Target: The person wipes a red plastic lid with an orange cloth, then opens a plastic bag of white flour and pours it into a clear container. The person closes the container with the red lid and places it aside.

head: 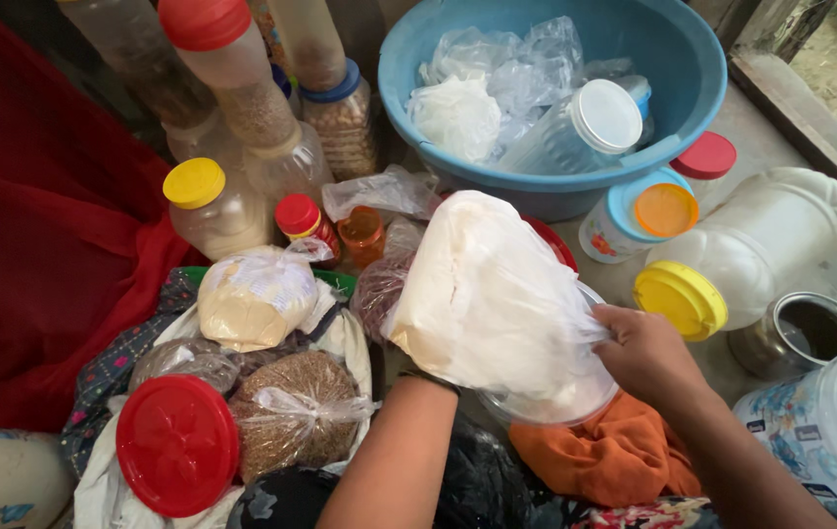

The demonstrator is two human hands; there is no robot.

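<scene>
Two bare forearms rise from the bottom edge toward a big clear plastic bag of white flour [492, 294], the landmark here. Right hand [645, 351] is closed on the bag's right edge, fingers pinching the plastic. Left hand is hidden under the bag; only its forearm shows, so its grip cannot be told. The bag is tilted over a clear round container [555, 397] just beneath it. An orange cloth [614, 456] lies below the bag. Left of the bag: a bag of brown grain [291, 402], a red lid [177, 446], a tied bag of pale flour [254, 299]. Behind the bag: a blue basin [673, 59] holding crumpled plastic bags and a white-capped jar. Right of the bag: a white jug with yellow cap [746, 255] and a steel cup [795, 333].
</scene>
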